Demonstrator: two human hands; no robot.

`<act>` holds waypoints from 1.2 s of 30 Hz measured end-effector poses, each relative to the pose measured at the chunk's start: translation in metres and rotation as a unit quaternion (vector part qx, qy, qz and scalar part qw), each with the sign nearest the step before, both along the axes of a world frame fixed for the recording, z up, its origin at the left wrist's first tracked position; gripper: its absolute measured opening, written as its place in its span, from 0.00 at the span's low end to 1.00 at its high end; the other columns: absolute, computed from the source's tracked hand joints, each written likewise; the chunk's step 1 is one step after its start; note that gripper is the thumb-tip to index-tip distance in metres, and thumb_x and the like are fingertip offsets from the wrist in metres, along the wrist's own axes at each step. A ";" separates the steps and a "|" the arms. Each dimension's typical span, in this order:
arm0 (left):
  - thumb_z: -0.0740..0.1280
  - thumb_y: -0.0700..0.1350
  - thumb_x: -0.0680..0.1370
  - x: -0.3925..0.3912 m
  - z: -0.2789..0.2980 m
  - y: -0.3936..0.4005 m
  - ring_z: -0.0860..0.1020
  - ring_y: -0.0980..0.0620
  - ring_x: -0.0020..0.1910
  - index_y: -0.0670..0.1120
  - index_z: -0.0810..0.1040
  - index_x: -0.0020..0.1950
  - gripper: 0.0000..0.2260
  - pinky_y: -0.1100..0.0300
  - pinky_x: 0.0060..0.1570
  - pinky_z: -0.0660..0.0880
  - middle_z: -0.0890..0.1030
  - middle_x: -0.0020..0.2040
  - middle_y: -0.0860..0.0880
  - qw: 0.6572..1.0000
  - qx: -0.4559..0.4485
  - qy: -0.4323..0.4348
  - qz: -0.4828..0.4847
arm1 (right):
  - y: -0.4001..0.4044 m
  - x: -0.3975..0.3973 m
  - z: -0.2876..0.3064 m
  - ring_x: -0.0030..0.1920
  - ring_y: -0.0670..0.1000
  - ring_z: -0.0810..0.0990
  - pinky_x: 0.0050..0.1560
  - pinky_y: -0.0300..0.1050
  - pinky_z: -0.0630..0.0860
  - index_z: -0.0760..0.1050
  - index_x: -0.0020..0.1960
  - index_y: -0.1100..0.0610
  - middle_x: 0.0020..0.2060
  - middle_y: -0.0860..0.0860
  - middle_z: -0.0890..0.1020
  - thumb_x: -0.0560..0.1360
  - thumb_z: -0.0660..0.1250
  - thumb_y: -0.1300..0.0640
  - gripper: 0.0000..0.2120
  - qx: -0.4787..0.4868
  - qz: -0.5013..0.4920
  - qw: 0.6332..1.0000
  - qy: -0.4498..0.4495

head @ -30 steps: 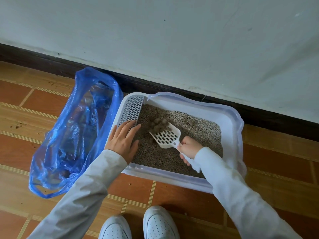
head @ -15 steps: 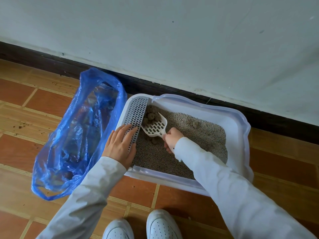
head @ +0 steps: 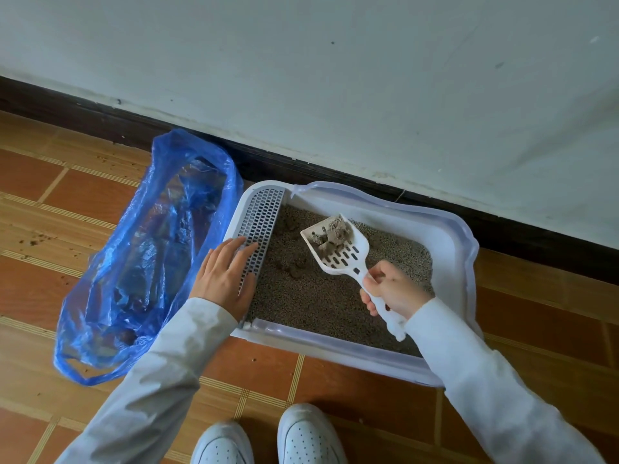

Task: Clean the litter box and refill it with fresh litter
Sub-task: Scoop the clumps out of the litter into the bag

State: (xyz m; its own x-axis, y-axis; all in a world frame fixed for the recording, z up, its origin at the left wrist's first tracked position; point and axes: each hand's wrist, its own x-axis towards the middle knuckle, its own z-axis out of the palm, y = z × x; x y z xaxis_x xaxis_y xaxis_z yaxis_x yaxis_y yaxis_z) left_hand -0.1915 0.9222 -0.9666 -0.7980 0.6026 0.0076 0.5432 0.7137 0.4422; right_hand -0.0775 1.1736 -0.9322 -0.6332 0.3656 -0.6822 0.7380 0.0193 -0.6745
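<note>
The right hand point(head: 390, 289) grips the scoop point(head: 338, 249) of clumps; keep it flat going to the blue bag point(head: 140, 262), while the left hand point(head: 224, 279) lies flat on the litter box point(head: 445, 236).

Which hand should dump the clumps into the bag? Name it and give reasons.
Right. The right hand already grips the scoop, loaded with clumps, above the litter. The left hand lies flat on the box's grille, steadying it beside the blue bag.
</note>
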 end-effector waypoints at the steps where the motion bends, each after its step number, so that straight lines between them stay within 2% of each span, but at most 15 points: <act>1: 0.54 0.50 0.75 0.001 0.000 0.000 0.73 0.37 0.62 0.42 0.73 0.65 0.22 0.35 0.57 0.72 0.75 0.63 0.40 1.000 -0.003 0.000 0.000 | 0.000 0.001 0.004 0.27 0.51 0.70 0.30 0.43 0.71 0.67 0.45 0.60 0.30 0.56 0.76 0.79 0.58 0.65 0.04 0.003 0.004 1.000 0.007; 7: 0.55 0.49 0.74 0.000 0.002 0.000 0.74 0.37 0.61 0.43 0.73 0.65 0.22 0.36 0.57 0.72 0.75 0.63 0.40 1.000 -0.011 0.008 0.003 | 0.001 0.005 0.024 0.27 0.50 0.71 0.29 0.42 0.72 0.67 0.46 0.61 0.30 0.56 0.76 0.79 0.59 0.64 0.04 -0.016 0.027 0.999 0.026; 12: 0.54 0.52 0.74 -0.006 0.006 -0.015 0.74 0.35 0.60 0.44 0.74 0.64 0.23 0.37 0.55 0.73 0.75 0.62 0.40 0.996 -0.011 0.008 0.084 | -0.009 0.000 0.042 0.29 0.51 0.71 0.32 0.43 0.71 0.69 0.48 0.62 0.31 0.56 0.76 0.79 0.60 0.64 0.02 0.000 0.049 0.998 0.046; 16: 0.54 0.53 0.73 -0.018 0.002 -0.039 0.75 0.34 0.58 0.43 0.74 0.63 0.24 0.37 0.52 0.74 0.76 0.61 0.40 0.987 0.008 -0.016 0.158 | -0.032 -0.024 0.057 0.29 0.51 0.72 0.30 0.40 0.72 0.70 0.49 0.63 0.32 0.56 0.77 0.79 0.60 0.64 0.02 0.018 0.090 0.993 0.078; 19: 0.61 0.47 0.73 -0.024 0.004 -0.060 0.76 0.34 0.55 0.43 0.76 0.63 0.19 0.40 0.49 0.74 0.78 0.58 0.40 0.978 -0.014 -0.028 0.208 | -0.057 -0.055 0.055 0.30 0.51 0.73 0.32 0.43 0.73 0.70 0.47 0.59 0.31 0.54 0.79 0.78 0.61 0.62 0.02 0.031 0.140 0.985 0.095; 21: 0.63 0.45 0.75 -0.025 0.004 -0.069 0.76 0.36 0.56 0.44 0.76 0.63 0.17 0.41 0.51 0.73 0.79 0.58 0.41 0.969 -0.046 -0.056 0.237 | -0.073 -0.076 0.048 0.31 0.50 0.75 0.34 0.42 0.74 0.71 0.47 0.56 0.32 0.54 0.80 0.78 0.61 0.59 0.02 0.044 0.173 0.979 0.094; 24: 0.59 0.49 0.77 -0.021 0.000 -0.080 0.76 0.39 0.58 0.44 0.77 0.61 0.17 0.43 0.55 0.73 0.80 0.58 0.42 0.961 -0.074 -0.113 0.242 | -0.103 -0.109 0.038 0.30 0.49 0.75 0.34 0.43 0.74 0.70 0.44 0.54 0.33 0.53 0.80 0.78 0.61 0.56 0.04 0.066 0.208 0.971 0.093; 27: 0.59 0.49 0.77 -0.016 -0.006 -0.090 0.77 0.40 0.57 0.44 0.77 0.61 0.17 0.45 0.54 0.74 0.80 0.57 0.43 0.959 -0.071 -0.132 0.242 | -0.130 -0.137 0.029 0.32 0.50 0.76 0.42 0.51 0.79 0.68 0.43 0.52 0.35 0.54 0.81 0.77 0.61 0.54 0.05 0.099 0.244 0.961 0.081; 29: 0.57 0.50 0.76 -0.015 -0.007 -0.093 0.77 0.41 0.57 0.45 0.77 0.61 0.18 0.46 0.54 0.74 0.80 0.57 0.44 0.958 -0.061 -0.135 0.247 | -0.143 -0.150 0.025 0.37 0.54 0.78 0.50 0.57 0.78 0.68 0.42 0.52 0.38 0.56 0.81 0.76 0.61 0.53 0.05 0.118 0.260 0.956 0.068; 32: 0.57 0.49 0.77 -0.015 -0.009 -0.095 0.76 0.42 0.58 0.47 0.76 0.63 0.17 0.48 0.56 0.73 0.80 0.58 0.45 0.957 -0.063 -0.139 0.245 | -0.156 -0.159 0.024 0.48 0.58 0.77 0.52 0.55 0.74 0.66 0.46 0.55 0.45 0.57 0.80 0.78 0.59 0.53 0.06 0.210 0.323 0.921 0.061; 34: 0.54 0.51 0.75 -0.014 -0.010 -0.097 0.76 0.41 0.56 0.46 0.78 0.60 0.20 0.47 0.54 0.74 0.81 0.56 0.45 0.958 -0.048 -0.141 0.245 | -0.161 -0.162 0.025 0.51 0.59 0.76 0.49 0.52 0.72 0.65 0.50 0.56 0.48 0.57 0.78 0.79 0.59 0.55 0.05 0.273 0.362 0.888 0.072; 36: 0.51 0.52 0.73 -0.012 -0.012 -0.097 0.77 0.40 0.55 0.45 0.79 0.58 0.23 0.47 0.53 0.74 0.81 0.54 0.45 0.959 -0.040 -0.144 0.240 | -0.165 -0.163 0.025 0.51 0.60 0.77 0.47 0.53 0.72 0.64 0.54 0.56 0.49 0.57 0.79 0.79 0.60 0.57 0.07 0.333 0.392 0.853 0.084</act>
